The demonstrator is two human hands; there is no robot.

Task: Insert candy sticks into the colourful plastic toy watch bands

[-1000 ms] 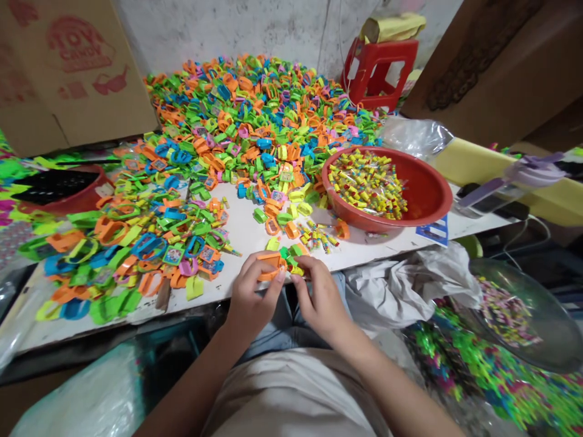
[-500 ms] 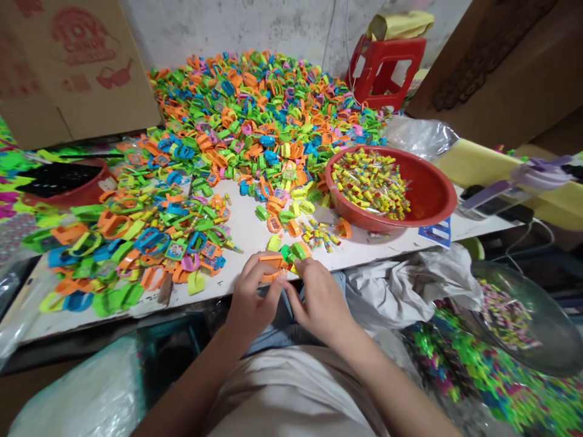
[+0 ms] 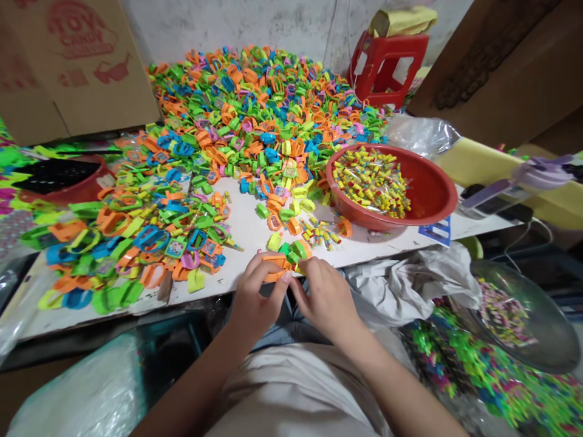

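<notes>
My left hand (image 3: 255,297) pinches an orange plastic toy piece (image 3: 276,266) at the near edge of the white table (image 3: 246,233). My right hand (image 3: 325,294) is closed beside it, fingertips meeting the same piece; what else it holds is hidden. A few green and yellow pieces (image 3: 291,247) lie just beyond my fingers. A huge heap of orange, green, blue and yellow plastic pieces (image 3: 255,109) covers the far table. Another spread of finished-looking rings (image 3: 136,237) lies to the left.
A red bowl (image 3: 432,188) of small yellow wrapped candies stands at the right. A cardboard box (image 3: 68,60) sits back left, a red stool (image 3: 387,60) back right. A dark bowl (image 3: 532,315) and bags of bright pieces lie low on the right.
Both hands stay together on the orange piece at the table edge, with only small finger shifts. The view has moved slightly.
</notes>
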